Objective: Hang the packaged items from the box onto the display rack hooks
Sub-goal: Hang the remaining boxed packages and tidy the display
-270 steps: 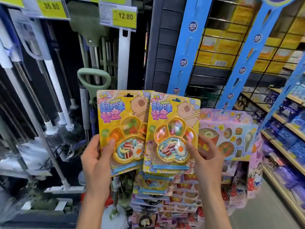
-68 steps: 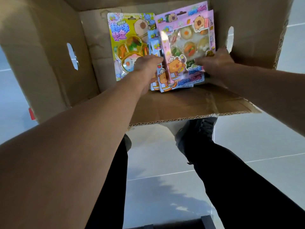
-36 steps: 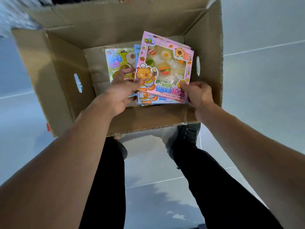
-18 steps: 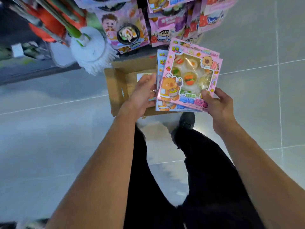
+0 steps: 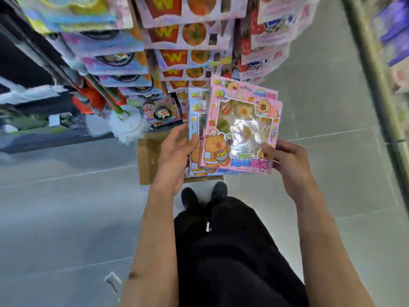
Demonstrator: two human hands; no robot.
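Now: left hand [image 5: 177,151] and right hand [image 5: 285,160] both grip fanned packs [image 5: 241,129], raised above box [image 5: 147,160], below rack [image 5: 190,54]. Risk: loose fan, glossy film; inner pack may slip during hooking.

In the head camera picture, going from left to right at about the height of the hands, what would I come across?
White mop head → cardboard box → left hand → pink toy packs → right hand → bare floor tiles.
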